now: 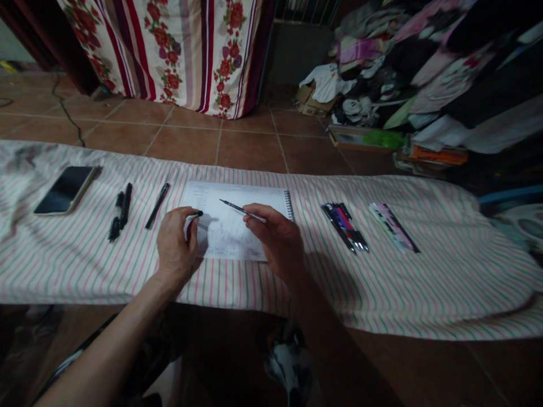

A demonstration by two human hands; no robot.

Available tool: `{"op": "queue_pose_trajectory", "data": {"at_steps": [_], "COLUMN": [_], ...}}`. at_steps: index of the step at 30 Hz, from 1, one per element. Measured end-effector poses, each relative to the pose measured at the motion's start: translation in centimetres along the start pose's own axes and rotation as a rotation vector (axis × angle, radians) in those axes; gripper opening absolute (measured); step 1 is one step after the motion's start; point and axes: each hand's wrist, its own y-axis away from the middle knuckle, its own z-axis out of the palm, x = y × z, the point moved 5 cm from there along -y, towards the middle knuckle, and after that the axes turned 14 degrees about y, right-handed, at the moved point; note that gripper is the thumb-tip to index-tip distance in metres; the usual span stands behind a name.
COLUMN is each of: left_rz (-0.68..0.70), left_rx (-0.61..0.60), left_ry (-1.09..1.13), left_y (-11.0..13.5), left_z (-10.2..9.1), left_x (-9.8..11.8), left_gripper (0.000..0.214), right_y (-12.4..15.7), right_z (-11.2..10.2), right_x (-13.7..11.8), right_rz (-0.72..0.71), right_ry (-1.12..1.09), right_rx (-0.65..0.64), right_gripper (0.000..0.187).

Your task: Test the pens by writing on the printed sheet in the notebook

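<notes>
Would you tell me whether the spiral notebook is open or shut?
Open: the notebook shows a white marked page facing up, its spiral along the right edge.

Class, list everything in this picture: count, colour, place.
striped cloth: one, white-pink, across the middle
notebook: one, white, centre of striped cloth
phone: one, black, far left
markers: two, black, beside phone
black pen: one, left of notebook
pen packs: two, multicoloured, right of notebook
floral fabric: one, red-white, top centre
clothes pile: one, mixed colours, upper right
grey pen: one, over notebook
small piece: one, white, black-tipped
left hand: grips small piece, notebook's left edge
right hand: grips grey pen, on notebook
</notes>
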Motion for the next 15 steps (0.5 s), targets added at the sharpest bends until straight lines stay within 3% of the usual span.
{"op": "queue_pose_trajectory", "data": {"at_steps": [8,15], "left_rz": [0.059,0.109], "left_rx": [-0.074,-0.101], "left_ry": [-0.02,-0.013], "left_y": [0.1,0.3], "left_z": [1.0,1.6], "left_x": [0.1,0.3], "left_gripper": [0.017,0.018], "right_y": [0.1,0.3], "right_z": [-1.4,-1.8], "right_x": [-0.4,-0.7], "right_rz": [0.008,-0.023], "right_ry": [-0.088,-0.001], "right_rx": [0.081,0.112], "right_gripper": [0.012,0.014]}}
